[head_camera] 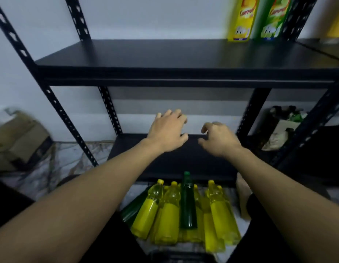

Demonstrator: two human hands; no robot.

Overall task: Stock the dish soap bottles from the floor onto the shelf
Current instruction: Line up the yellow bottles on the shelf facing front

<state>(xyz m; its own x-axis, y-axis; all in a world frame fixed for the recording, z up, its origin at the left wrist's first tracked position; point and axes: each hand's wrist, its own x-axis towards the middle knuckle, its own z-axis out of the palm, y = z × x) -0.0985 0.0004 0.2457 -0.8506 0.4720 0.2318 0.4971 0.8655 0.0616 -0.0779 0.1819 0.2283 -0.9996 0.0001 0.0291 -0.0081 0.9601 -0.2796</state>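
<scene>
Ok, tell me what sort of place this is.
Probably a storeroom or the back room of a shop. A black slotted-steel shelving unit stands against a bare wall, dish soap bottles lie in a pile on the floor for stocking, and a cardboard box sits off to the left.

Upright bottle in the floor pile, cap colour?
Green cap on a dark green bottle; head view.
</scene>
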